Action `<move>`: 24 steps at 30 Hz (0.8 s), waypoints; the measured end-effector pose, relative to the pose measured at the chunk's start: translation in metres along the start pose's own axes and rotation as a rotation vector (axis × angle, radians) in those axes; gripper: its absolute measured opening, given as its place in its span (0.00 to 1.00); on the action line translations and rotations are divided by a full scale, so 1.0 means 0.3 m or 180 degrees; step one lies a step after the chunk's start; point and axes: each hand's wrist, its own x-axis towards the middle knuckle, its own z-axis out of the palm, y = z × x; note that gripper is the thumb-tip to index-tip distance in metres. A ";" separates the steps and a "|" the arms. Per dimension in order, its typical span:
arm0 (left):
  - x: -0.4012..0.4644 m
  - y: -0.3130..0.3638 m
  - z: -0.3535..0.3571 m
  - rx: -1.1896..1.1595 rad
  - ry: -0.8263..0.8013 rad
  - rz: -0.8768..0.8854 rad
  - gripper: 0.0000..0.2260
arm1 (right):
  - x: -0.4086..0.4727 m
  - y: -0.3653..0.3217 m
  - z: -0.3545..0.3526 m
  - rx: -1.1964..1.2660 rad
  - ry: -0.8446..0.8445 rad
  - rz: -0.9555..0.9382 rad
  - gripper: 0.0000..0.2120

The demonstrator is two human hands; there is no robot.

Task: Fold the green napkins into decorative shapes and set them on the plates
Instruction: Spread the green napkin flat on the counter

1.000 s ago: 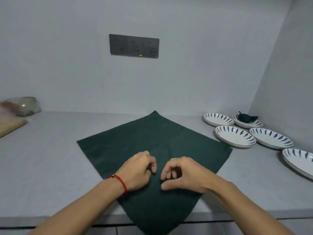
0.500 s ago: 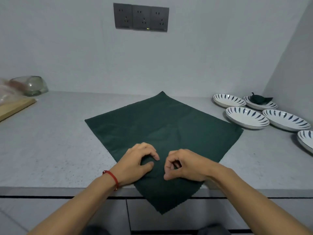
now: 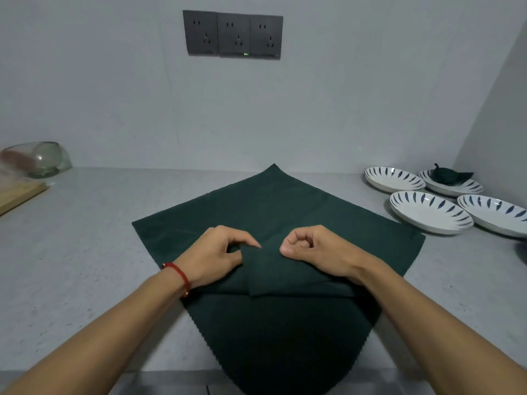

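A dark green napkin point(image 3: 273, 212) lies spread as a diamond on the grey counter, its near corner hanging over the front edge. My left hand point(image 3: 219, 255), with a red wrist cord, and my right hand point(image 3: 316, 250) each pinch a raised pleat of cloth across the napkin's middle. Several white plates with blue leaf marks stand at the right. The far one point(image 3: 467, 186) holds a folded green napkin shape point(image 3: 449, 175). The nearest plate point(image 3: 427, 210) lies just off the napkin's right corner.
A wooden board point(image 3: 20, 193) and a glass bowl point(image 3: 40, 158) sit at the far left. A dark socket panel point(image 3: 232, 34) hangs on the back wall. A side wall closes the right end behind the plates.
Both hands have gathered the cloth into a fold across the napkin's middle, pulling it up from the flat sheet. The camera has come closer and tilted down.
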 end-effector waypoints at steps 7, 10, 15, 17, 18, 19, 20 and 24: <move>0.357 -0.102 -0.069 -0.0032 -0.0196 -0.1005 0.11 | 0.155 0.086 -0.231 -0.1099 0.0165 -0.0309 0.22; 0.540 -0.154 -0.084 0.0076 -0.0166 -0.1324 0.18 | 0.325 0.157 -0.271 -0.1223 0.0602 -0.0412 0.06; 0.814 -0.258 -0.079 0.0558 0.0225 -0.1587 0.09 | 0.609 0.223 -0.362 -0.0928 0.1167 0.0189 0.23; 0.921 -0.320 -0.071 0.0709 0.0513 -0.1736 0.09 | 0.740 0.254 -0.395 -0.1073 0.1399 0.0397 0.22; 0.962 -0.349 -0.065 0.0887 0.0603 -0.1782 0.10 | 0.795 0.264 -0.403 -0.1112 0.1511 0.0475 0.21; 0.997 -0.377 -0.056 0.1105 0.0655 -0.1821 0.10 | 0.845 0.280 -0.408 -0.1194 0.1605 0.0557 0.19; 1.022 -0.403 -0.043 0.1357 0.0714 -0.1843 0.10 | 0.887 0.292 -0.407 -0.1382 0.1697 0.0630 0.17; 1.075 -0.500 0.014 0.2084 0.0932 -0.1792 0.15 | 0.969 0.341 -0.357 -0.2584 0.1924 0.0776 0.13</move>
